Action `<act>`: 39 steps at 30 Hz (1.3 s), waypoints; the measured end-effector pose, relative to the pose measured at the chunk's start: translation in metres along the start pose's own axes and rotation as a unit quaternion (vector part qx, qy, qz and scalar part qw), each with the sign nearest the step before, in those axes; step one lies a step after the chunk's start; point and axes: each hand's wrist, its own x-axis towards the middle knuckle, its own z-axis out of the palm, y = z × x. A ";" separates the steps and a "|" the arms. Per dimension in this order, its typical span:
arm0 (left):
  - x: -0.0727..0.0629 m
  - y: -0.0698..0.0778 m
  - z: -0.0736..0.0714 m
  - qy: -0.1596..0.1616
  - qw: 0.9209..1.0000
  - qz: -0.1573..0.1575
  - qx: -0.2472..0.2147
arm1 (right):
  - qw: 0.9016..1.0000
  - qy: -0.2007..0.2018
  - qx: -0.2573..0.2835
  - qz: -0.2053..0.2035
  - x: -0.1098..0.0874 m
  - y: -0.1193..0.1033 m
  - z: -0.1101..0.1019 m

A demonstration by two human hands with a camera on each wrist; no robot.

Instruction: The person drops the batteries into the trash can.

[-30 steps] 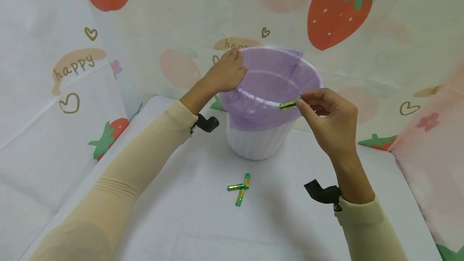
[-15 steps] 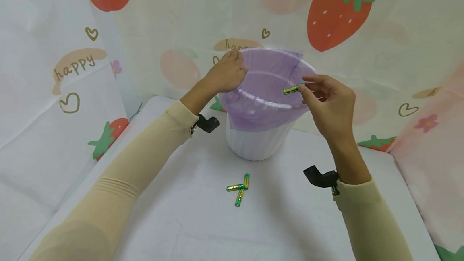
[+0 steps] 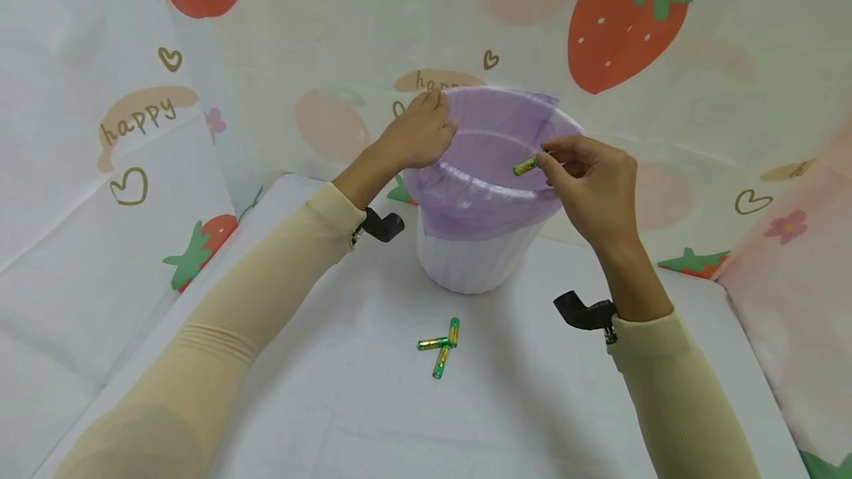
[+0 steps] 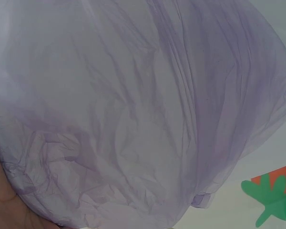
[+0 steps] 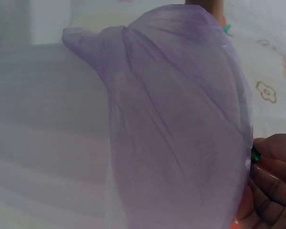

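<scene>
A white trash can (image 3: 466,265) stands on the table, lined with a purple plastic bag (image 3: 475,214) folded over its rim. My left hand (image 3: 421,131) grips the rim at the left side. Between the thumb and fingertips of my right hand (image 3: 594,183) is a small green and yellow battery (image 3: 525,166), held over the right part of the opening. The right wrist view shows only a green end of the battery (image 5: 256,155) beside the bag. In front of the can lie three similar batteries (image 3: 441,362), close together. The left wrist view is mostly filled by the bag (image 4: 133,105).
A white cloth covers the table (image 3: 359,420). Behind and at the sides hang curtains (image 3: 373,13) printed with strawberries and hearts. A black wrist mount (image 3: 582,310) sticks out from each sleeve, below the hand.
My right hand has risen and moved slightly left, carrying the battery from in front of the rim to over the opening. My left hand has stayed at the rim.
</scene>
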 end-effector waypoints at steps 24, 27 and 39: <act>0.000 0.001 0.000 -0.001 1.000 0.000 -0.001 | 0.999 0.014 -0.029 -0.017 -0.007 0.000 -0.001; 0.000 0.001 0.001 0.000 1.000 0.001 0.000 | 0.999 0.023 -0.035 -0.022 -0.013 -0.001 -0.001; 0.000 0.001 0.000 0.002 1.000 0.001 -0.005 | 0.998 0.041 -0.020 -0.043 -0.041 -0.010 -0.003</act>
